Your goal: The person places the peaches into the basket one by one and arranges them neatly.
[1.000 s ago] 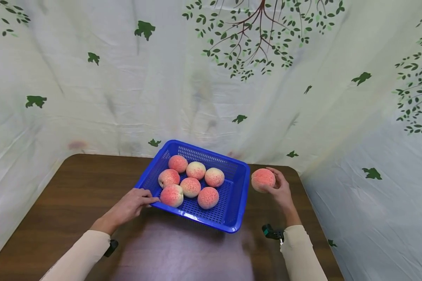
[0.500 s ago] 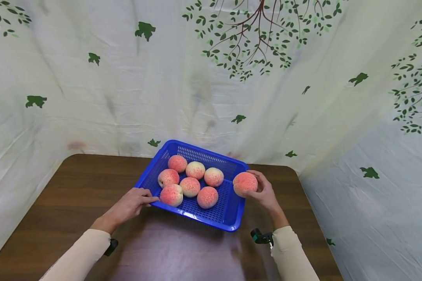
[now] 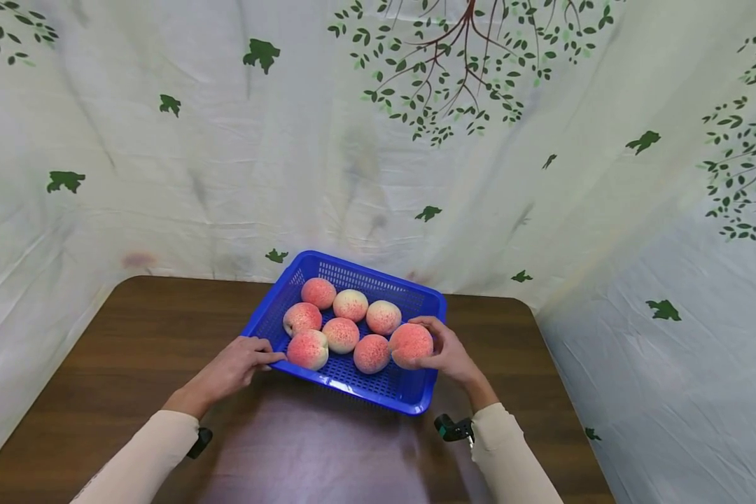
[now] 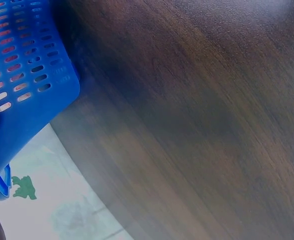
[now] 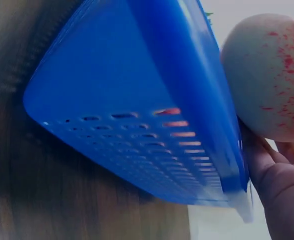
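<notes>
In the head view a blue plastic basket (image 3: 387,400) with slotted walls holds several pink and cream peaches (image 3: 341,335). My left hand (image 3: 236,367) grips the basket's near left corner, with the thumb along the rim. My right hand (image 3: 450,353) holds another peach (image 3: 411,346) over the basket's right part, fingers behind it and thumb in front. That peach overlaps the basket's right side in this view. The right wrist view shows the held peach (image 5: 269,75) close by the blue rim, its underside pale with red specks.
The basket stands on a dark brown wooden table (image 3: 164,329). Behind and to the right hang pale sheets (image 3: 227,175) printed with leaves and branches, meeting the table's far edge. Brown tabletop (image 4: 187,125) spreads beside the basket in the left wrist view.
My right hand has carried its peach leftward from beyond the basket's right rim to over the basket's right part. The left hand has stayed on the corner.
</notes>
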The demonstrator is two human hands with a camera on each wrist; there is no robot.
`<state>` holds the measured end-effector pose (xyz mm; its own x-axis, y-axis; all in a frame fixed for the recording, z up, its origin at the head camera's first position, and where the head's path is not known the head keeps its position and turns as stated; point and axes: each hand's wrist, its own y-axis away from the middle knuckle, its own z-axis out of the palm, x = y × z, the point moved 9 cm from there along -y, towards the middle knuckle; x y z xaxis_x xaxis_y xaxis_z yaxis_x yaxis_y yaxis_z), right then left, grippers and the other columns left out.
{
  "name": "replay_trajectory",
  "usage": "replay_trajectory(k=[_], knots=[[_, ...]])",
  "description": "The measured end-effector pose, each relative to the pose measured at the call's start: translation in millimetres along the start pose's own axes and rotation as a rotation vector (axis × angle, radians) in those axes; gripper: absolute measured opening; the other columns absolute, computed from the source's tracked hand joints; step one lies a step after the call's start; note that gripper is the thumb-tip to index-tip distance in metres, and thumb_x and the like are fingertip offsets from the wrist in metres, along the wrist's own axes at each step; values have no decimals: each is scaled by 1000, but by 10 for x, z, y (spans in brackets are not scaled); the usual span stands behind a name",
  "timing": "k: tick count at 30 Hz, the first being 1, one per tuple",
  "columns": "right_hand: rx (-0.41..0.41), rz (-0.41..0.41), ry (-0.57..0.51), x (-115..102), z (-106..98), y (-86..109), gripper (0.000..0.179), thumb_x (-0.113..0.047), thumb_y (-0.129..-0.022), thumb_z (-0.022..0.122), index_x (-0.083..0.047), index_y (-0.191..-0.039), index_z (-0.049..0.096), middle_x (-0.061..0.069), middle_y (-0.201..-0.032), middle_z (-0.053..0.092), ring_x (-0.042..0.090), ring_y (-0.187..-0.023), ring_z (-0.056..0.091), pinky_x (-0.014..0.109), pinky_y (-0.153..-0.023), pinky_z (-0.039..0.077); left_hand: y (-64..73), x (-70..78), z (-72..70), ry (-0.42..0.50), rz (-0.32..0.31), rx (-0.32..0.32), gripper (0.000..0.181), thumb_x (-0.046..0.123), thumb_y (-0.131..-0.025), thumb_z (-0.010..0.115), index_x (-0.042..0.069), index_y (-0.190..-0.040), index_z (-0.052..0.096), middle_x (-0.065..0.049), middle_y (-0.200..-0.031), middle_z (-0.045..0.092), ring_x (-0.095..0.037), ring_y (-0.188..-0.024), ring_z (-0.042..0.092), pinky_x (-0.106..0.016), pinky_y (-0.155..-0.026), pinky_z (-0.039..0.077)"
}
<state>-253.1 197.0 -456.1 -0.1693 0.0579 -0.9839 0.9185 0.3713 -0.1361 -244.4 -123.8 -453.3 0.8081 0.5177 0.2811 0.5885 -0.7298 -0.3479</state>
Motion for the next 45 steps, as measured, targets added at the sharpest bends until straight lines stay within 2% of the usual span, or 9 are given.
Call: replay_trajectory(k=[6,13,18,24,29,37,45], knots=[[-102,79,42,49,155,-57,61,4,-74,77,-1,-128,49,13,-125,56,24,-111,55,36,-90,49,2,20,-12,11,18,12,36,-6,-74,76,8,-107,75,5,-81,59,-8,-72,47,-27,-65,43],[-275,142,213,101,327,-137,61,0,-70,77,-6,-125,53,12,-129,51,26,-109,53,37,-88,48,3,18,-16,3,11,15,36,-5,-74,76,8,-107,75,5,-82,59,-9,-72,47,-28,-66,43],[-424,218,347,138,454,-157,58,-3,-67,74,-15,-121,56,4,-123,52,20,-104,54,31,-83,50,2,17,-16,-2,6,16,35,-4,-74,76,9,-107,75,6,-82,60,-9,-72,47,-28,-66,43],[-554,300,377,195,576,-142,54,5,-66,71,-16,-114,59,1,-113,57,19,-99,55,30,-78,52,5,27,-25,6,14,23,35,-4,-74,76,9,-107,75,6,-82,60,-9,-73,48,-28,-66,44],[-577,348,448,249,616,-141,51,10,-67,69,-15,-110,61,1,-106,58,17,-93,55,28,-73,53,1,28,-27,13,23,26,36,-5,-74,76,9,-107,75,5,-81,60,-9,-72,48,-27,-65,44],[-555,387,538,299,614,-156,54,9,-69,71,-15,-116,61,1,-108,58,16,-92,55,27,-72,52,-2,31,-40,1,32,55,36,-5,-73,77,9,-106,75,6,-81,59,-8,-71,47,-28,-65,43],[-521,347,593,277,604,-175,55,3,-68,79,-16,-118,63,-2,-115,62,15,-101,54,31,-88,47,4,24,-33,4,20,35,36,-5,-74,76,9,-107,75,6,-81,59,-8,-72,47,-28,-66,43]])
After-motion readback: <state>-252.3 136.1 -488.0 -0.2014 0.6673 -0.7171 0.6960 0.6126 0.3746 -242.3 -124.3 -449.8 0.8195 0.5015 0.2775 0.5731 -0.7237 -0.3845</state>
